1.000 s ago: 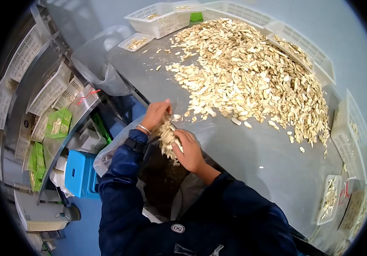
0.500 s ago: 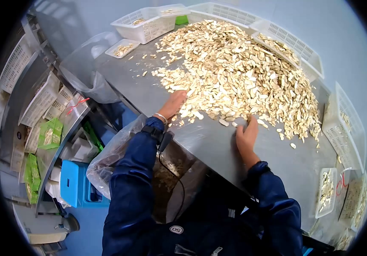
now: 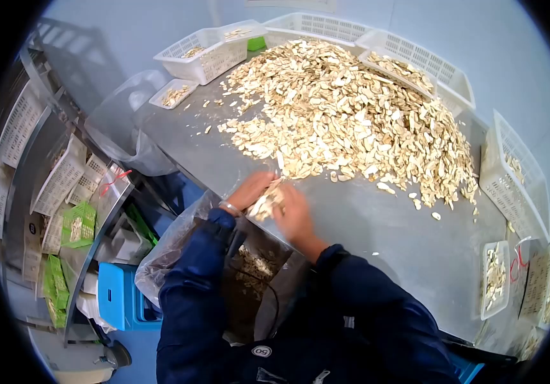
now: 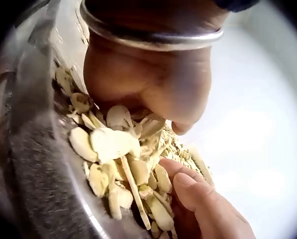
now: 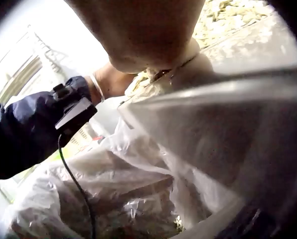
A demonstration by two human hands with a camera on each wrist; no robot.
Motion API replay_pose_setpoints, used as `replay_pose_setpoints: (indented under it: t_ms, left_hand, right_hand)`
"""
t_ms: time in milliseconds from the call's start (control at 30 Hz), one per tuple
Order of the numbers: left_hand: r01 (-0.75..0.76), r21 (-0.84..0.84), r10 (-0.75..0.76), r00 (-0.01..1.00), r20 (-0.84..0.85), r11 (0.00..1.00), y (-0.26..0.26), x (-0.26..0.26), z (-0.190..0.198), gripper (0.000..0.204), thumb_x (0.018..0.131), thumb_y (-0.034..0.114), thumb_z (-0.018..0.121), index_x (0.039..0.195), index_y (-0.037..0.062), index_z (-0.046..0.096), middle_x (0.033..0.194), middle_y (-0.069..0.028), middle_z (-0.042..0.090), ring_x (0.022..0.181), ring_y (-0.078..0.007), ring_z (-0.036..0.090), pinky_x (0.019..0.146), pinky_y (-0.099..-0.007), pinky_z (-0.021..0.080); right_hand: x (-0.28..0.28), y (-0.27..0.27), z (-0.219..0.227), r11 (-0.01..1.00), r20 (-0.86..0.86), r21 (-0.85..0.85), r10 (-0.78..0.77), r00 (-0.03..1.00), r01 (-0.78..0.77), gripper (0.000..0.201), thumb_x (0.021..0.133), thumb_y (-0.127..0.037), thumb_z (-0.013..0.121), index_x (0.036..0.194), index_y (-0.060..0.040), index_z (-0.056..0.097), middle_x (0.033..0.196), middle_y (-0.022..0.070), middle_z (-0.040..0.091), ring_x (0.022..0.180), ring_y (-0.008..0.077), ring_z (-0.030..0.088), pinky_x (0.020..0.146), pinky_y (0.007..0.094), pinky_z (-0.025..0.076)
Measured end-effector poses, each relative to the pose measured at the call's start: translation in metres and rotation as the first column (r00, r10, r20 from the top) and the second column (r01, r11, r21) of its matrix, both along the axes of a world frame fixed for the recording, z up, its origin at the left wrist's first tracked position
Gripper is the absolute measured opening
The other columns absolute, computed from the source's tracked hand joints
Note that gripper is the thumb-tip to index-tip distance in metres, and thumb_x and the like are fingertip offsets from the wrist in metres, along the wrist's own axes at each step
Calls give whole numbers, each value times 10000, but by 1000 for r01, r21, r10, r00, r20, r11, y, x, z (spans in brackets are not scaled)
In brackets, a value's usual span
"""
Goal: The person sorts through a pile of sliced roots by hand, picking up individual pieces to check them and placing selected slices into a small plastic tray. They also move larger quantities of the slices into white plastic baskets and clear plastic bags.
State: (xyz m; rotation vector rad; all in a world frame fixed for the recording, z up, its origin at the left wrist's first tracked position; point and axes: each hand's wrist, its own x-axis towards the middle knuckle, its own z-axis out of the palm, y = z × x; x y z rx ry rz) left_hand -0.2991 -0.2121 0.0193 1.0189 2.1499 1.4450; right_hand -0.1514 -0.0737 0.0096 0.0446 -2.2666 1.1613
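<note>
Pale dried slices (image 3: 266, 202) are gathered between the two hands at the table's near edge, above an open plastic bag (image 3: 160, 256). The left hand (image 3: 251, 191), with a bangle at its wrist, lies against their left side; the right hand (image 3: 295, 214), blurred, lies against their right. In the left wrist view the slices (image 4: 108, 144) lie loose between the left hand (image 4: 148, 79) and the right hand's fingers (image 4: 188, 191). The right wrist view shows slices (image 5: 141, 84) by the table edge; most fingers are hidden there.
A large heap of slices (image 3: 352, 121) covers the back of the metal table (image 3: 364, 256). White baskets (image 3: 201, 57) line its far side, and a small tray (image 3: 494, 281) sits at the right. Left of the table are racks with baskets and a blue bin (image 3: 118, 294).
The hands were over the bag with slices, then apart at the heap's near side. Now they have come together at the table edge with slices between them.
</note>
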Motion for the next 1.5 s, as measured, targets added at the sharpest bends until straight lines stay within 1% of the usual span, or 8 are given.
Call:
replay_pose_setpoints:
  t_ms: [233, 300, 367, 467, 600, 833, 1200, 1500]
  left_hand:
    - [7, -217, 43, 973, 226, 976, -89, 37, 22, 331, 1004, 299, 612, 987, -19, 705, 854, -38, 687, 812, -93, 582, 745, -290, 492]
    - [14, -324, 15, 996, 86, 946, -102, 35, 35, 324, 981, 300, 636, 992, -15, 708, 843, -40, 692, 815, -91, 588, 742, -283, 492]
    - [-84, -364, 68, 996, -56, 928, -85, 48, 65, 331, 989, 288, 624, 956, -35, 690, 799, 5, 661, 758, -82, 553, 704, -255, 463]
    - [-47, -200, 42, 999, -26, 979, -56, 35, 50, 250, 969, 237, 647, 1037, -1, 680, 832, -1, 651, 774, -85, 555, 710, -261, 468]
    - [179, -167, -163, 981, 104, 970, 20, 55, 57, 231, 955, 213, 666, 1066, 10, 670, 848, -38, 650, 776, -97, 565, 708, -262, 477]
    - [554, -242, -540, 832, 124, 797, 136, 105, 81, 310, 983, 192, 653, 1211, -18, 640, 1052, -107, 726, 954, -163, 681, 838, -308, 533]
    - [639, -311, -638, 761, 120, 704, 192, 167, 89, 275, 986, 182, 638, 1207, 17, 637, 1059, -130, 722, 953, -234, 699, 849, -338, 536]
    - [535, -199, -519, 845, 134, 821, 218, 222, 82, 291, 986, 204, 644, 1211, 23, 616, 1008, -102, 722, 904, -194, 689, 799, -308, 529]
  right_hand:
    - [44, -58, 14, 951, 74, -48, 309, 948, -306, 474, 873, -189, 655, 1291, -1, 531, 1302, 214, 549, 1246, 403, 495, 1063, 476, 400]
    - [49, -61, 17, 866, 228, -323, 462, 857, -381, 446, 889, -172, 648, 1296, -30, 535, 1269, 219, 571, 1142, 422, 560, 989, 455, 456]
    - [51, -41, 23, 873, 269, -270, 474, 838, -407, 504, 894, -196, 660, 1338, -21, 500, 1264, 229, 575, 1141, 406, 569, 990, 437, 460]
    - [54, 26, 35, 914, 79, -126, 396, 915, -385, 489, 904, -200, 652, 1340, -27, 515, 1269, 223, 583, 1153, 398, 578, 997, 433, 466]
    - [56, 176, 19, 986, 194, 23, -165, 967, 164, 437, 900, -131, 667, 1318, -56, 562, 1312, 198, 588, 1185, 342, 588, 948, 420, 513]
    - [103, 453, 46, 615, -97, 279, -746, 658, 738, 543, 882, -245, 659, 1329, 38, 537, 1241, 270, 607, 1140, 414, 582, 1000, 473, 452]
    - [68, 596, 40, 703, 149, 84, -710, 688, 707, 602, 916, -445, 608, 1229, 69, 633, 1203, 279, 655, 1171, 405, 599, 1034, 442, 448]
    - [85, 549, 50, 819, 178, 86, -572, 800, 567, 587, 912, -514, 629, 1113, 34, 687, 1133, 258, 667, 1103, 402, 613, 968, 445, 474]
